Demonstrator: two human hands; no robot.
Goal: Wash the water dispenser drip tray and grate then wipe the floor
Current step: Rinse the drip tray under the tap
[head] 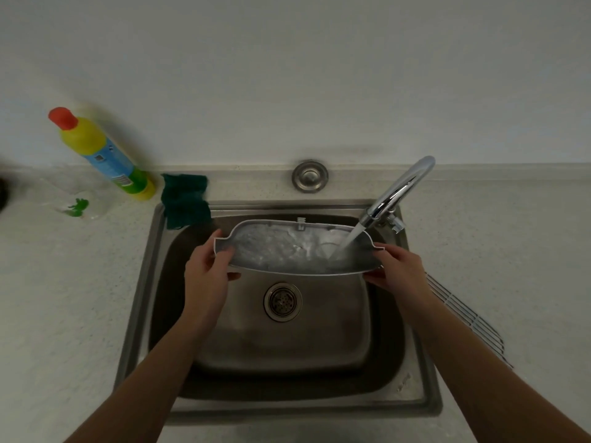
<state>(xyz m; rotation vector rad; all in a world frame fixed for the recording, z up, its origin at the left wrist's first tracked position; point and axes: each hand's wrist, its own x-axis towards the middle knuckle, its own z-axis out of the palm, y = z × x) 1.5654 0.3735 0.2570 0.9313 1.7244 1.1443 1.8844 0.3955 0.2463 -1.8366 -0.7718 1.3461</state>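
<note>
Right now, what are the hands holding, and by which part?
Both hold the drip tray over the sink: left hand on its left end, right hand on its right end.

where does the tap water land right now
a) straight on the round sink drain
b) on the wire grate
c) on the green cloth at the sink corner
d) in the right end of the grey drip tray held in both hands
d: the stream from the chrome faucet falls into the right end of the white-rimmed grey plastic drip tray, held over the steel sink by the left hand and right hand.
</note>
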